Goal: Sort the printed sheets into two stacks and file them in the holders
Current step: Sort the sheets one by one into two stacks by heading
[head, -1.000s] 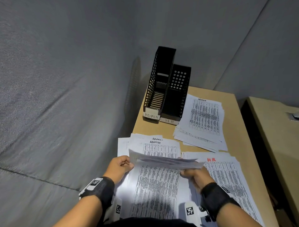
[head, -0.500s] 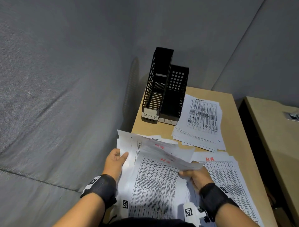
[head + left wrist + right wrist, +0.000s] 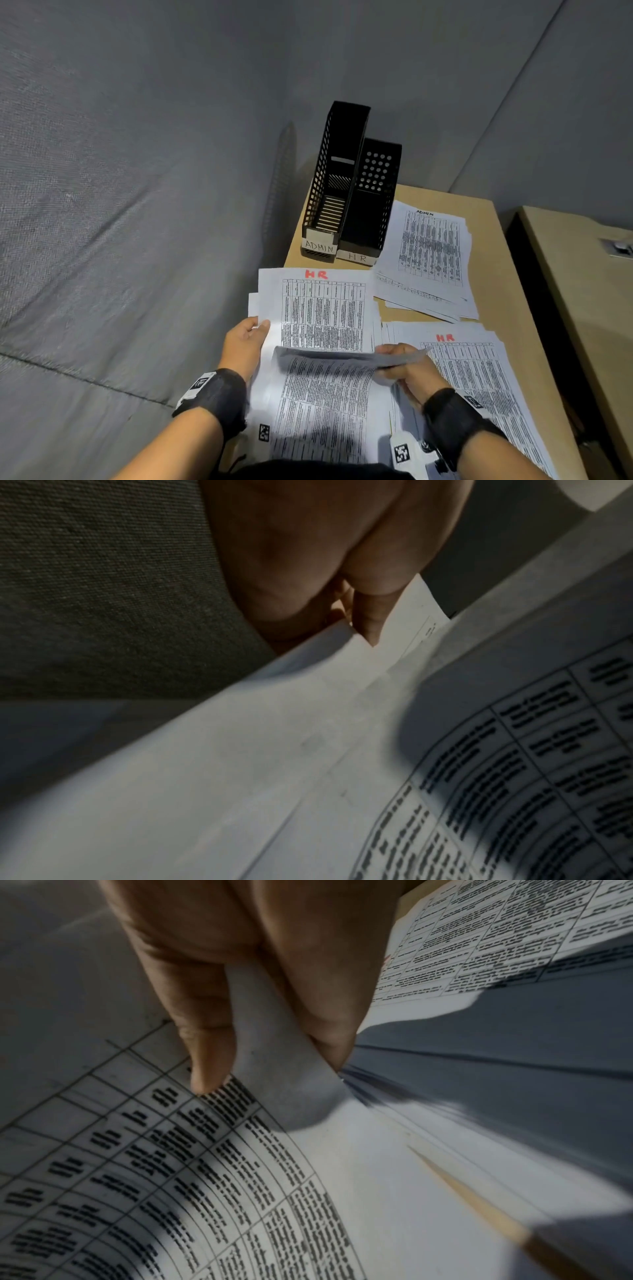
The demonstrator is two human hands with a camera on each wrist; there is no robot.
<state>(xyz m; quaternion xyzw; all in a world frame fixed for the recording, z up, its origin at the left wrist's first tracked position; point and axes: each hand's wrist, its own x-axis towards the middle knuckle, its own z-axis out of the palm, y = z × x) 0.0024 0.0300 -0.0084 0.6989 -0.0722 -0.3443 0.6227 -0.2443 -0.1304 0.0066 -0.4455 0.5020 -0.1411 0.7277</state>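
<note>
Two black holders stand at the desk's back left, labelled ADMIN (image 3: 328, 192) and HR (image 3: 371, 209). Right of them lies the ADMIN stack (image 3: 430, 253), and nearer me on the right the HR stack (image 3: 479, 383). In front of me is the mixed pile, with a flat sheet marked HR (image 3: 318, 308) showing at its far end. My left hand (image 3: 260, 325) (image 3: 359, 620) holds the pile's left edge, thumb on top. My right hand (image 3: 394, 358) (image 3: 274, 1069) pinches a bent sheaf of sheets (image 3: 342, 356) (image 3: 284, 1047) lifted off the pile's near half.
The wooden desk (image 3: 496, 274) is narrow and papers cover most of it. Grey fabric partitions (image 3: 137, 205) close in on the left and behind. A dark gap (image 3: 537, 308) separates it from a second desk (image 3: 582, 291) on the right.
The sheets have been leafed over. The ADMIN sheet that showed at the pile's far end is gone, and an HR sheet lies there. My left hand has slid forward along the left edge.
</note>
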